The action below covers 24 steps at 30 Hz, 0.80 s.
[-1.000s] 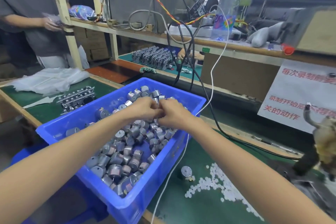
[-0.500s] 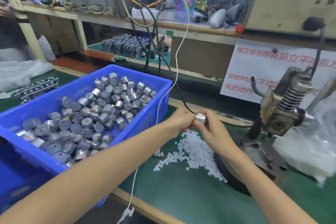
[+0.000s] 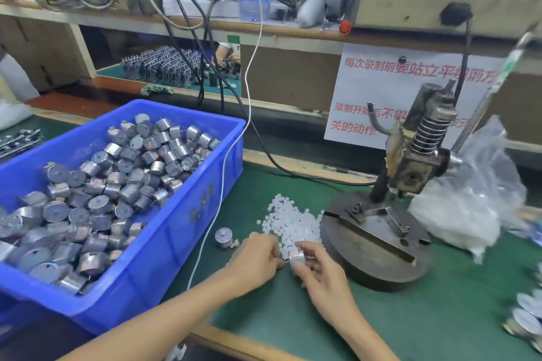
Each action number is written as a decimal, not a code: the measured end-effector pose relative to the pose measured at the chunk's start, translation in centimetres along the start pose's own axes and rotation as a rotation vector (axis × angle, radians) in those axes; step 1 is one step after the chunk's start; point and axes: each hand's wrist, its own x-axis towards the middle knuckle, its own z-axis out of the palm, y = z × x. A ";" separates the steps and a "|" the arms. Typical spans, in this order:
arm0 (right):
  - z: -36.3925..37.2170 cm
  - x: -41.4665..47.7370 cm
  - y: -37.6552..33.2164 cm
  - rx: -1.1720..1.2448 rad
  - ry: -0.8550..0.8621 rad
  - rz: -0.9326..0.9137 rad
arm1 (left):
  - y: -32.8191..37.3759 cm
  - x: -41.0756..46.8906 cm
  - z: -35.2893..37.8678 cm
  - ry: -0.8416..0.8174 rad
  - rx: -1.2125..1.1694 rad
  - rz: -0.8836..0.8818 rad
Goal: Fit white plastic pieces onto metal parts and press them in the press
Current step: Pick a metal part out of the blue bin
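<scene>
The right hand (image 3: 319,271), low in the middle of the frame, pinches a small silver metal part (image 3: 294,255) between thumb and fingertips, just above the green bench (image 3: 440,316). The left hand (image 3: 258,255) meets it from the left with its fingers curled in. Its tips reach the end of the part, but I cannot tell whether they pinch anything, since whatever sits there is too small and blurred.

Directly behind both hands lies a loose heap of white plastic pieces (image 3: 287,218). A second metal part (image 3: 223,237) stands alone to the left of the heap.

To the right, the press (image 3: 410,161) rises from a round dark base plate (image 3: 375,243); its lever runs out of the frame at the upper right. A clear bag (image 3: 469,208) behind it holds something white that is hard to make out.

On the left, a blue bin (image 3: 176,228) is piled with metal parts (image 3: 102,184), its near corner cut off. At the right edge sit blurred silver discs (image 3: 528,311), partly out of view.
</scene>
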 end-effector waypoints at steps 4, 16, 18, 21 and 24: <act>-0.5 0.3 0.3 -0.026 0.051 0.023 | 0.1 0.4 0.3 -0.113 -0.022 0.148; -1.2 0.8 0.0 -0.185 -0.019 -0.074 | -2.0 -0.6 2.8 0.223 -0.137 0.350; -1.1 0.8 -0.1 -0.199 -0.008 -0.095 | -2.2 -0.7 2.8 0.284 -0.096 0.307; -1.0 0.7 -0.3 -0.229 -0.004 -0.141 | -2.1 -0.9 2.8 0.311 -0.042 0.260; -0.9 0.7 -0.2 -0.255 -0.003 -0.164 | -2.1 -1.0 2.8 0.310 -0.034 0.251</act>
